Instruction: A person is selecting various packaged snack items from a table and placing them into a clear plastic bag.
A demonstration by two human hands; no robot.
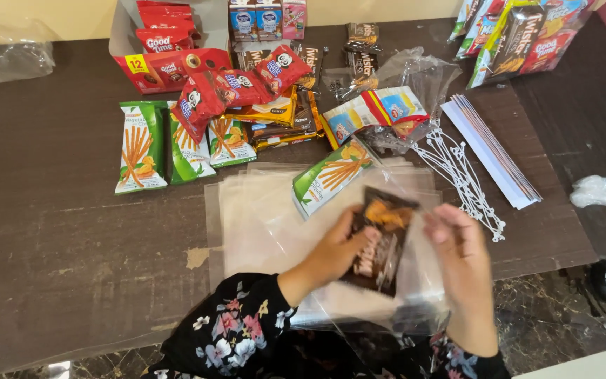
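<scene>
Left grip [338, 249] clasps dark snack packet [380, 242]; right grip [461, 260] just beside.

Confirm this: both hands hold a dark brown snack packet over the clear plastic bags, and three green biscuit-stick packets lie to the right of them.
Wrong side. In the head view the three green biscuit-stick packets lie to the left of the hands; the left hand and right hand do hold the dark brown snack packet over the clear plastic bags.

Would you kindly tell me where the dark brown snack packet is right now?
In the head view, low and centre, the dark brown snack packet sits between the left hand and right hand, over the clear plastic bags.
</scene>
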